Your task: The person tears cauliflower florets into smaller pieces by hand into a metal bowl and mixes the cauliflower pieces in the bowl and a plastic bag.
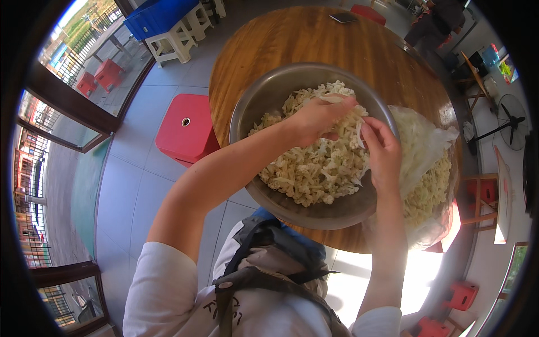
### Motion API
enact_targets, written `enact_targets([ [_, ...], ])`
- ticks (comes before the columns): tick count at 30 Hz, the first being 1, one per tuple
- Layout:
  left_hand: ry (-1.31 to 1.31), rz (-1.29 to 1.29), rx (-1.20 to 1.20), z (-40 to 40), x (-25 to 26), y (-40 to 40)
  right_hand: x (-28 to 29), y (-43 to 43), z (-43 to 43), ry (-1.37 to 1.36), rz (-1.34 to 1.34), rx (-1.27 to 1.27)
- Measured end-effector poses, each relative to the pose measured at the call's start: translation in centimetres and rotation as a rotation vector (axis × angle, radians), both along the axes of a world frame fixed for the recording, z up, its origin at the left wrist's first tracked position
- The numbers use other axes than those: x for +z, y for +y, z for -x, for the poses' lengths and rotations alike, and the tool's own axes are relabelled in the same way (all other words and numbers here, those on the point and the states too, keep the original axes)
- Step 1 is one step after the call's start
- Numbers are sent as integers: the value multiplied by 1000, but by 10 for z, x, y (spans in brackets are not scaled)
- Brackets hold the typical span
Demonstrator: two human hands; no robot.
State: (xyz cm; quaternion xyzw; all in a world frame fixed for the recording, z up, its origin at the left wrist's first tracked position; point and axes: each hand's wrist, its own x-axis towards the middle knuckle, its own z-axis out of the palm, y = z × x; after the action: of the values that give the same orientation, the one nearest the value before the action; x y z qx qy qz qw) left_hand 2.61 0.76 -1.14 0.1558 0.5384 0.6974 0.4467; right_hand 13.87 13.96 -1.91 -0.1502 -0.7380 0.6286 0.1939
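Observation:
A wide stainless steel bowl (269,90) rests on the near part of a round wooden table. It holds many pale cauliflower florets (324,168). My left hand (326,116) is over the florets, its fingers partly curled around a pale piece; its grip is partly hidden. My right hand (381,141) is at the bowl's right side, thumb and fingertips pinching a small cauliflower piece (361,134). Right of the bowl lies a clear plastic bag (414,139) with more cauliflower (429,189) inside.
The round wooden table (252,46) carries a phone (343,17) at its far edge. A red plastic stool (181,130) stands at its left. Farther off are white stools (170,44) under a blue container (158,19), a standing fan (510,122) and another person (438,23) at the upper right.

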Motion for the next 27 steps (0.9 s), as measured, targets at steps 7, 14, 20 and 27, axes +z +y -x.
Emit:
enact_targets([
  [7,-123,-29,9,-3,12,-4,-3,5,-3,82,369,-2],
  [14,-147,-99,-38,-5,12,-11,6,0,-2,21,546,90],
  [20,-85,-32,-31,-4,5,-10,4,-5,-1,1,349,137],
  [27,-174,-86,99,2,5,-10,2,1,0,28,436,64],
])
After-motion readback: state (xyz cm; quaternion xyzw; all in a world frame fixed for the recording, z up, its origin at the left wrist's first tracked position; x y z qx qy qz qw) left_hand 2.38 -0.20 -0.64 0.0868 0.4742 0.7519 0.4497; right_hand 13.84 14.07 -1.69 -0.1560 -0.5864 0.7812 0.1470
